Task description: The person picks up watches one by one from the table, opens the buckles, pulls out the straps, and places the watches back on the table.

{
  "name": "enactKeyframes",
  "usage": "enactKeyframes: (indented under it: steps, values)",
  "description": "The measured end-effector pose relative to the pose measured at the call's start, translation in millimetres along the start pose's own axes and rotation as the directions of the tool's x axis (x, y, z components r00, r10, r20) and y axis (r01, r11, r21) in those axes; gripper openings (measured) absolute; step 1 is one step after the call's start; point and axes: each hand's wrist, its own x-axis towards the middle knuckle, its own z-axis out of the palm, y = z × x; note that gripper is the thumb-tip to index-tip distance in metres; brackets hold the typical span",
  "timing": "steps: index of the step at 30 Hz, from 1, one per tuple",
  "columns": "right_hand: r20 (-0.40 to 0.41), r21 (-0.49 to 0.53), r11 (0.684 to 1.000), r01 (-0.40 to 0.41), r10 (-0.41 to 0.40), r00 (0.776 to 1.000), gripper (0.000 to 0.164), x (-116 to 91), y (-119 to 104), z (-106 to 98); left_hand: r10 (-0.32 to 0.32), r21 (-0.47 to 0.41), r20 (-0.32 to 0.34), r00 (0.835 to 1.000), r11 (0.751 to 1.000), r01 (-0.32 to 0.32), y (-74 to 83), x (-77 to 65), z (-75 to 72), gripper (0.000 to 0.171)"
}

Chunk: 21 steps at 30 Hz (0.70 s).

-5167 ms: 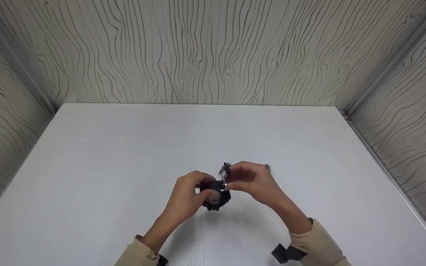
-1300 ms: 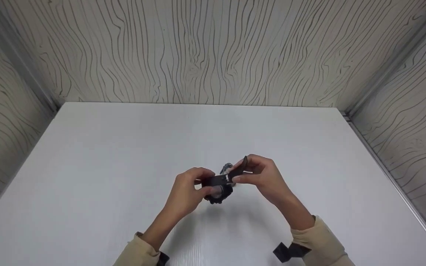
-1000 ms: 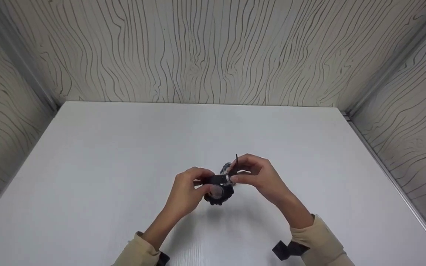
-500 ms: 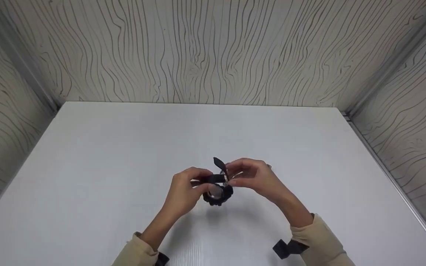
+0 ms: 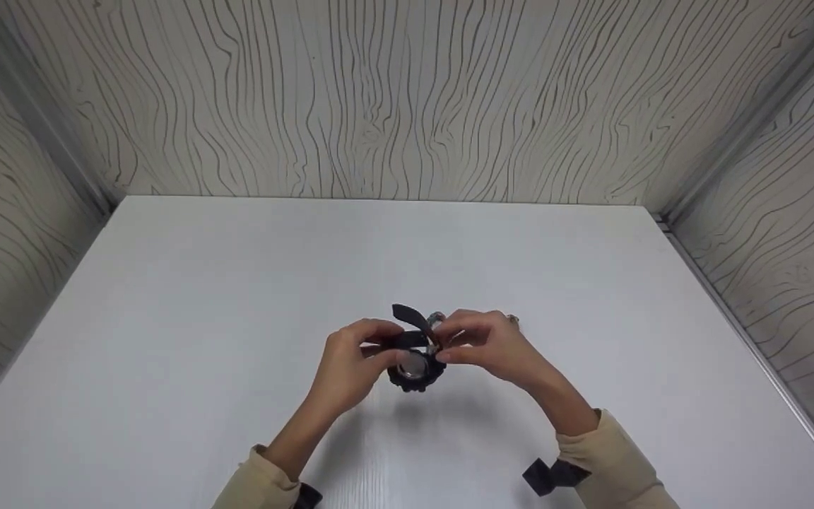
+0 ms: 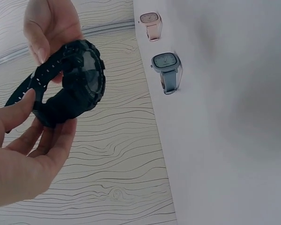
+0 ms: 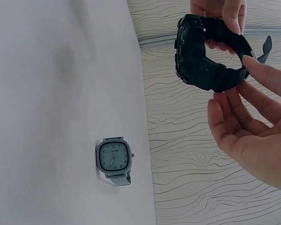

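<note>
Moved since half a second ago: the loose end of the black, rubber-looking strap (image 5: 407, 314) is now tilting farther toward the left fingers, and the right hand (image 5: 488, 346) is sitting slightly lower.

Sleeves, beige cloth, two (image 5: 608, 459): covering the forearms, on the wearer's side of the fingers; black angular blocks (image 5: 555, 477) are showing at both cuffs.

Left hand (image 5: 357, 360): thumb and fingers are pinching the strap at one side of the watch.

Right hand: thumb and forefinger are pinching the strap by the small silver metal buckle (image 5: 433, 348); the remaining fingers are bending beneath it.

Wristwatch, chunky, round-cased, black (image 7: 192, 51): hanging between the two sets of fingertips, clear of the surface. Its strap is forming a loop, the loose end rising above the fingertips; whether the buckle is fastening cannot be told.

Wristwatch, blue-grey, rounded-square dial (image 7: 114, 156): lying just beyond the right fingertips.

Wristwatch, pink, rounded-square dial (image 6: 150, 18): lying beyond the right hand, whose fingers are partly hiding it in the head view.

Tabletop, smooth, white (image 5: 237, 283): extending beneath and beyond all fingers.

Panel, pale, dark wavy wood-grain pattern (image 5: 379, 106): standing farthest from the fingers.
</note>
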Motion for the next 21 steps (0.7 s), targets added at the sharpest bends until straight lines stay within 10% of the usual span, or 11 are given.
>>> enactKeyframes:
  steps: [21]
  values:
    - [-0.087,-0.025,0.999,0.025,-0.027,0.996,0.022,-1.8,-2.3,4.6,0.01,0.03,-0.018,1.0,1.0,-0.01,1.0,-0.6,1.5,0.023]
